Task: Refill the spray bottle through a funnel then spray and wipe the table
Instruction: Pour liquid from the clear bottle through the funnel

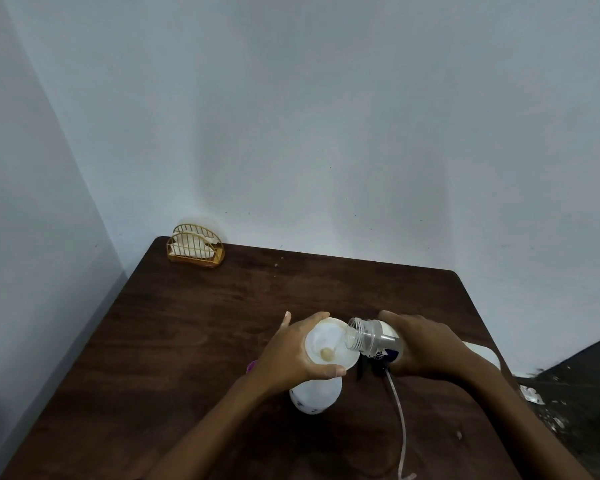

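A white funnel (329,344) sits in the mouth of a white spray bottle (314,396) that stands upright on the dark wooden table (187,341). My left hand (288,355) grips the funnel's rim from the left. My right hand (420,348) holds a clear plastic refill bottle (369,339) with a white and purple label, tipped on its side with its open mouth over the funnel's right edge. The black spray head (371,370) lies on the table below that bottle, its thin dip tube (400,420) trailing toward me.
A gold wire napkin holder (196,251) with white napkins stands at the table's far left corner by the wall. A purple object (250,366) peeks out behind my left wrist. A white object (484,353) lies at the right table edge. Dark floor with litter is at right.
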A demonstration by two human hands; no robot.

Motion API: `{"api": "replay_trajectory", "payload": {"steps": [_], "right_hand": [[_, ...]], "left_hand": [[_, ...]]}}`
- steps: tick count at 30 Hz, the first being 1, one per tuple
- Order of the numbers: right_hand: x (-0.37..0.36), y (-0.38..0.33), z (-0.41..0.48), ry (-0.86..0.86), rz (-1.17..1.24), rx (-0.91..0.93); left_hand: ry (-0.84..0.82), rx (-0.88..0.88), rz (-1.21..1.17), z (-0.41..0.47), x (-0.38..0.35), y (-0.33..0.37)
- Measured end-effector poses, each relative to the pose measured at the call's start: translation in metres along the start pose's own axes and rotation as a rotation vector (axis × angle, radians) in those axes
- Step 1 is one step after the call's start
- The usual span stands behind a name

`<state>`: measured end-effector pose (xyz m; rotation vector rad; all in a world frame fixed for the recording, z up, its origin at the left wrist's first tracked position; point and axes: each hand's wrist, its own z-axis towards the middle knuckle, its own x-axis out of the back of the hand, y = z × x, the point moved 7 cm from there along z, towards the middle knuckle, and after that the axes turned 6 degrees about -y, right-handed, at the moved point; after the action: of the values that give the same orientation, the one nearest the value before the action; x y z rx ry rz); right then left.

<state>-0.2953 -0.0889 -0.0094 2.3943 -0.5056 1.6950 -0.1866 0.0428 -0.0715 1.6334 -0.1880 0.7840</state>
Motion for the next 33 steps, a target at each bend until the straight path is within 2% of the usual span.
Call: {"api": "replay_trajectory", "payload": {"steps": [33], "right_hand": [[0.0043,-0.0014,-0.0018,0.011,-0.034,-0.008]], "left_hand": [[-0.012,-0.014,0.026,0.0004,-0.0020,-0.0018]]}}
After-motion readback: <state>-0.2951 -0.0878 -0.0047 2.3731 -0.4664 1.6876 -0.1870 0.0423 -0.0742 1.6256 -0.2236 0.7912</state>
